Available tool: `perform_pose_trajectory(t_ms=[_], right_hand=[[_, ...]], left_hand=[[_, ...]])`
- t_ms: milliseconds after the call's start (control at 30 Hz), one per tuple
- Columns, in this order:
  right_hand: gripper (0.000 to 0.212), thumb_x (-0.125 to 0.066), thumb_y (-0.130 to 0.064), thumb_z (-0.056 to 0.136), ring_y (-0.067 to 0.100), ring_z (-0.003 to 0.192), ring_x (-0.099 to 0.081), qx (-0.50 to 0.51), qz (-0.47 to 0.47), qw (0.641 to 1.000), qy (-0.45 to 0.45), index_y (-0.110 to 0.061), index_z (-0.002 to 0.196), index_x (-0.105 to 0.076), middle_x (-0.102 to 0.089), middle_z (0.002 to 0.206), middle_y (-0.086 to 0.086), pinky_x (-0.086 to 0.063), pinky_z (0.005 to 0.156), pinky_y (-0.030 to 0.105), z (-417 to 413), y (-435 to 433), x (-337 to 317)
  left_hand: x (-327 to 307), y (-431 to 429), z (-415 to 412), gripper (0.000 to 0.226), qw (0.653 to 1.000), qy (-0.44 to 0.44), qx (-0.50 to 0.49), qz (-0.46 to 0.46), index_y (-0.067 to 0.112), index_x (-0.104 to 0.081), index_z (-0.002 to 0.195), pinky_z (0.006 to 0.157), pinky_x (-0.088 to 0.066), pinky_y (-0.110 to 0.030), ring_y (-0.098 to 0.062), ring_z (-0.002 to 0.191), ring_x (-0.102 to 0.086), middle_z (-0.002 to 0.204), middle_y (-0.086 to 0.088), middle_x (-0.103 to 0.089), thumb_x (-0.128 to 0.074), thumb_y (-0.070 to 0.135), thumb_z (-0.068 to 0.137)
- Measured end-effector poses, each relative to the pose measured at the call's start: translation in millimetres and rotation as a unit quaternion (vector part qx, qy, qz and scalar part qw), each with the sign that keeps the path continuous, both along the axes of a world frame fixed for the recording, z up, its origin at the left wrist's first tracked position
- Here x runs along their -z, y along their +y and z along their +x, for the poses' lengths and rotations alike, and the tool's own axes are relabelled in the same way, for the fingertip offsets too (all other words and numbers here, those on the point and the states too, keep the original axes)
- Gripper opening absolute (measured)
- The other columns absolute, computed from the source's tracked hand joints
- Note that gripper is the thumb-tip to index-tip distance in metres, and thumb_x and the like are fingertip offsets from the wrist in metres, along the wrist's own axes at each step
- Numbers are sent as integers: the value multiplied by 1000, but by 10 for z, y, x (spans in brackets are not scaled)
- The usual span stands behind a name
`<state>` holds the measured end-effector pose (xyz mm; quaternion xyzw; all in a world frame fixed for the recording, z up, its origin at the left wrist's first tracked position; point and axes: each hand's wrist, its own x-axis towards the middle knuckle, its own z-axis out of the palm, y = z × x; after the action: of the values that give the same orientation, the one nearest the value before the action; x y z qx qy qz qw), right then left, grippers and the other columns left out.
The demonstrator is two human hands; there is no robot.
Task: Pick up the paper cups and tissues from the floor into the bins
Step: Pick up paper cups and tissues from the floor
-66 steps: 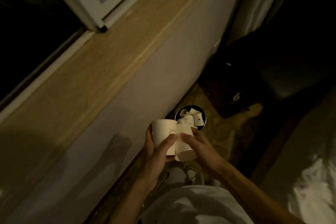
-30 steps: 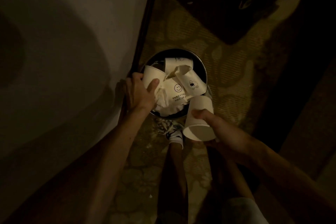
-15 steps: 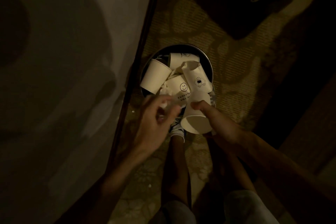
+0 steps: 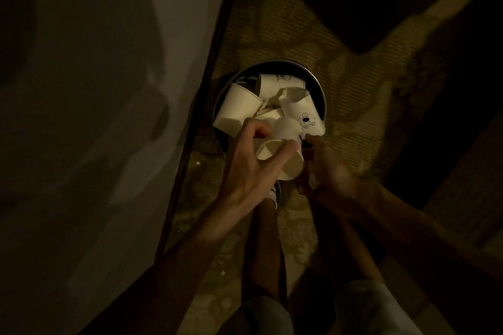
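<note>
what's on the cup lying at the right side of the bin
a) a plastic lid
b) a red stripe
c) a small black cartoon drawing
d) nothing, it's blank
c: the printed cup lying against the right side of the bin bears a small black cartoon face near its rim, and shows no stripe or lid.
</note>
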<state>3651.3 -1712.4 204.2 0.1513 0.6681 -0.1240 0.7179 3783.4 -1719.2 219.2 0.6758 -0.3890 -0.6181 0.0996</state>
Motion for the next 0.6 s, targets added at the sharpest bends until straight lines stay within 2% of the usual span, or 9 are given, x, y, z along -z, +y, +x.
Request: perform_pose_trajectory(t_ms=[100,167,267,333,400,433,467,533,600], right_hand=[[33,-30,-18,97,13,40,-40,-24,-40,999,20,-2,83,-54,-45,61,8,-31,37,20,-1,-4,27],[34,-32,-14,96,13,48,-35,-57,-28,997,50,3,97,-61,-42,64,6,-30,44,24,2,-39,69],[25,-49,-3,96,19,70,-63,-171,-26,977,127,1,118,-60,-62,79,9,-54,63,36,1,-61,110],[31,-55,4,93,25,81,-68,-123,-34,977,169,-4,124,-54,-66,96,18,-59,70,34,4,27,123],[48,-62,5,89,37,101,-64,-96,-34,974,202,2,133,-42,-58,120,30,-57,85,43,7,118,171],[50,-64,5,87,40,106,-63,-72,-31,974,211,4,132,-40,-56,123,30,-58,85,44,40,140,214],[45,-65,4,88,37,102,-65,-46,-26,973,222,4,126,-42,-59,119,27,-61,76,36,62,125,248],[32,-68,-4,89,22,77,-67,-5,-9,971,240,2,114,-49,-66,98,16,-55,48,20,143,63,313],[29,-68,-18,90,14,61,-62,10,-14,968,252,1,111,-58,-66,80,7,-49,42,18,178,13,343]], left_hand=[[-6,-103,61,36,998,12,-53,-25,34,-43,101,51,-44,-5,6,87,-58,117,-4,-51,-70,31,76],[-14,-140,112,42,996,2,-55,-72,26,-43,109,52,-44,-4,12,91,-55,124,-9,-49,-72,15,82],[42,-174,165,54,991,-50,24,-123,22,-43,120,63,-47,-6,-8,102,-54,128,-5,-46,-78,22,80],[127,-172,187,60,982,-87,100,-137,15,-44,124,69,-44,-4,-10,109,-49,130,-2,-44,-81,28,78],[185,-155,207,62,973,-108,148,-143,11,-46,123,70,-40,-1,-7,110,-44,131,-3,-43,-82,29,77],[202,-142,214,62,969,-112,160,-148,10,-46,123,68,-38,0,-6,109,-42,131,-4,-43,-82,31,77],[217,-129,223,62,966,-114,169,-156,10,-47,122,68,-36,-1,-7,109,-42,131,-4,-43,-82,32,76],[237,-110,245,62,962,-119,177,-172,8,-49,121,74,-37,-7,-12,112,-45,131,-6,-43,-82,34,76],[248,-104,267,62,961,-123,174,-175,8,-50,122,79,-42,-18,-16,116,-46,132,-7,-42,-82,34,75]])
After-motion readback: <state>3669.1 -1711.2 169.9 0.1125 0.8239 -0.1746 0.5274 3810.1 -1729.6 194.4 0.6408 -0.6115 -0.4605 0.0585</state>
